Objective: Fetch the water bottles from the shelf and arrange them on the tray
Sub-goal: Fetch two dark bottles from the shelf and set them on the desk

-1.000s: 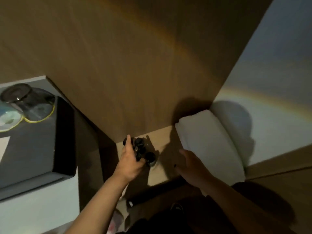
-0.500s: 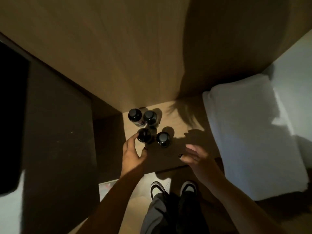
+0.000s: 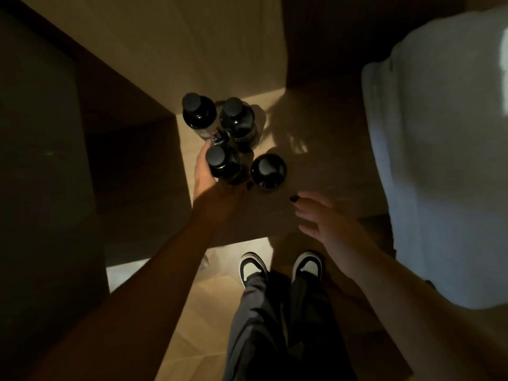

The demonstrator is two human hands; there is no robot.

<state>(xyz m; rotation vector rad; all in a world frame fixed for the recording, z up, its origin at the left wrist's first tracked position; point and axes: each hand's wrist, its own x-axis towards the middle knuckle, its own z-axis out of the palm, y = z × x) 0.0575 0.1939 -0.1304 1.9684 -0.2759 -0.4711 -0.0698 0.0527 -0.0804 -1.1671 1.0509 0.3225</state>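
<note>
Several dark-capped water bottles stand close together on a low wooden shelf [image 3: 324, 171], seen from above. My left hand [image 3: 209, 180] grips the near-left bottle [image 3: 221, 163], fingers curled round its side. Beside it to the right stands the near-right bottle [image 3: 268, 170], untouched. Behind them are the far-left bottle [image 3: 198, 114] and the far-right bottle [image 3: 237, 121]. My right hand [image 3: 321, 215] hovers open just in front of the shelf's near edge, to the right of the bottles, holding nothing. No tray is in view.
A white folded towel or cushion [image 3: 439, 160] fills the right side, next to the shelf. A dark cabinet side [image 3: 49, 160] rises on the left. My two feet in black-and-white shoes [image 3: 280, 266] stand on pale flooring below the shelf edge.
The view has tilted down and drawn closer to the bottles. My left hand has closed round the near-left bottle. My right hand stays open near the shelf edge.
</note>
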